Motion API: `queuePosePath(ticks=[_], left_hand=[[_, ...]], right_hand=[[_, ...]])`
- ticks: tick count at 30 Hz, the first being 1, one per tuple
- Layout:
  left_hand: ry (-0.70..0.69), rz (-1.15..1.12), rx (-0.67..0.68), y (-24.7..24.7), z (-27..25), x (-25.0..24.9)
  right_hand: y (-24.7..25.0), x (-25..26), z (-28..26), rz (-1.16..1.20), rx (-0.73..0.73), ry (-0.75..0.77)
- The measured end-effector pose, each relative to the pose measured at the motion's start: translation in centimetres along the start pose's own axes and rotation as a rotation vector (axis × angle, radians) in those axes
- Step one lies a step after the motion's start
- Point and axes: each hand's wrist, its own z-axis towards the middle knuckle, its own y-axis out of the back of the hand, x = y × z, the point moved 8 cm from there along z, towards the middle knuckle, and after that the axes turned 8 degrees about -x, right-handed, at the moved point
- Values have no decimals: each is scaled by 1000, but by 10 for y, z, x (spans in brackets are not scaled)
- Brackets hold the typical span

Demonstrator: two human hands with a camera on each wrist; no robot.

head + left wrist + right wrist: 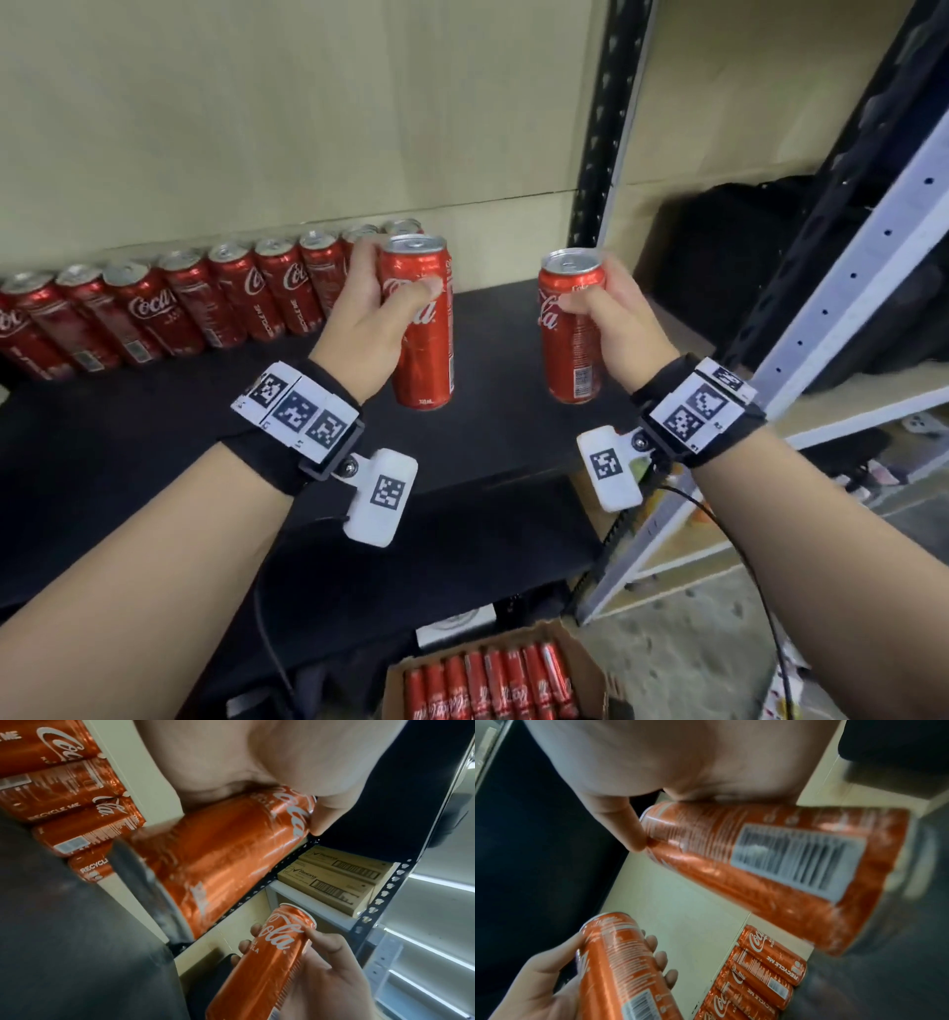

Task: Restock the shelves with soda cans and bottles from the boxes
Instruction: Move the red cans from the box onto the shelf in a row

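Head view: 2 smooth, rigid cans hang above the dark shelf [154, 437], left hand [369, 318] wrapped around one can [423, 329], right hand [616, 313] around the other [567, 334]; mid-body holds look safest, likely slick.

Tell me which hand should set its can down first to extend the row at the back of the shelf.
Left, probably. The left hand holds its can right beside the end of the row of cans; the right hand and its can are farther along, over bare shelf.
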Motion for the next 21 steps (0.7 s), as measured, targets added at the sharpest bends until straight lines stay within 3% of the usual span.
queuePosePath(ticks=[6, 14, 21], left_hand=[[-58, 143, -21, -25, 34, 21], [-74, 512, -55, -42, 58, 49], [-10, 524, -72, -43, 57, 74]], right_hand=[[13, -27, 53, -165, 163, 67], [3, -65, 86, -218, 199, 78], [-12, -85, 89, -251, 259, 92]])
